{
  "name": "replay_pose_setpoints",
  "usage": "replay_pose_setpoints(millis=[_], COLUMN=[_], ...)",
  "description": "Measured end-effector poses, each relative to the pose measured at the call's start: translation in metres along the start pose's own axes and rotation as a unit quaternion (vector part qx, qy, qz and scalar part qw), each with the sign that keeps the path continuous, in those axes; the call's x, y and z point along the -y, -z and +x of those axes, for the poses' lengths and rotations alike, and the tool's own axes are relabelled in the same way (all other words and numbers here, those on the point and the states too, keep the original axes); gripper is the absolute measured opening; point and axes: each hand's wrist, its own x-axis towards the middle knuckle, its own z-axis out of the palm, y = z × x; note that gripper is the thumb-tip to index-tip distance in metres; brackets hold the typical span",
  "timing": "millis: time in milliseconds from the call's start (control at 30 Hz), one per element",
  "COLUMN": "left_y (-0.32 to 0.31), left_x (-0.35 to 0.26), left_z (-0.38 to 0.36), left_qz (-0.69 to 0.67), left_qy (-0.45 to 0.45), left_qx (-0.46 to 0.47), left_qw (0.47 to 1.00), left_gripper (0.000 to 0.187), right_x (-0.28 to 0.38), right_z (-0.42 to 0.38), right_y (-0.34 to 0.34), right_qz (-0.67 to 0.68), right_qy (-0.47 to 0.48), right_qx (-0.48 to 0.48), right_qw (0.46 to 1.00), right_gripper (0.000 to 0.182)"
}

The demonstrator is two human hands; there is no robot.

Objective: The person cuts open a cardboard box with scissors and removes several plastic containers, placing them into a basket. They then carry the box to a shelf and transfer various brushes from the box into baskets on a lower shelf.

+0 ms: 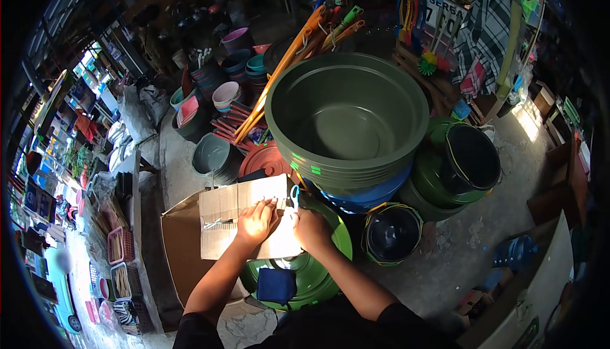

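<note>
A flat piece of cardboard (219, 206) lies in bright light above a round green lid (337, 238). My left hand (257, 222) rests on the cardboard with its fingers spread a little over the surface. At the cardboard's right edge, my right hand (310, 227) is closed around a light blue handled tool (295, 194), perhaps scissors; its lower part is hidden by the hand. A dark blue folded cloth or pouch (276, 285) sits on the green lid below the cardboard.
A large stack of dark green tubs (346, 111) stands just ahead. An open cardboard box (181, 247) is at the left. Black bowls (393, 233) lie to the right. Orange poles (286, 66) lean behind, near several buckets (216, 157).
</note>
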Motion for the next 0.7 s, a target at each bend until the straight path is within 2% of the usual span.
replay_pose_setpoints(millis=[33,167,333,367,400,467,567,700], left_y=[0.000,0.000,0.019,0.022,0.028,0.047,0.053,0.051], left_x=[-0.002,-0.005,-0.020,-0.022,-0.031,-0.047,-0.056,-0.051], left_z=[0.002,0.005,0.012,0.014,0.012,0.021,0.023,0.022], left_qz=[0.000,0.000,-0.098,-0.136,-0.120,-0.130,-0.112,-0.135], left_qy=[0.013,0.028,0.088,0.045,0.064,0.101,0.127,0.133], left_qx=[-0.008,-0.024,-0.024,-0.030,0.004,0.014,0.030,0.084], left_qw=[1.000,0.999,0.991,0.989,0.991,0.986,0.985,0.978], left_gripper=[0.027,0.026,0.021,0.018,0.013,0.018,0.024,0.023], right_x=[-0.007,-0.015,-0.025,-0.025,-0.026,-0.029,-0.033,-0.039], right_z=[0.006,0.001,-0.020,-0.024,-0.026,-0.031,-0.033,-0.034], right_y=[-0.011,-0.003,0.020,0.026,0.026,0.025,0.023,0.016], right_qz=[0.011,0.022,0.089,0.077,0.077,0.071,0.090,0.102], right_qy=[0.043,0.038,0.070,0.051,0.051,0.067,0.041,0.060], right_qx=[-0.024,0.000,0.010,0.041,0.042,0.022,0.053,0.027], right_qw=[0.999,0.999,0.994,0.995,0.995,0.995,0.994,0.993], right_gripper=[0.022,0.021,0.022,0.023,0.023,0.025,0.024,0.023])
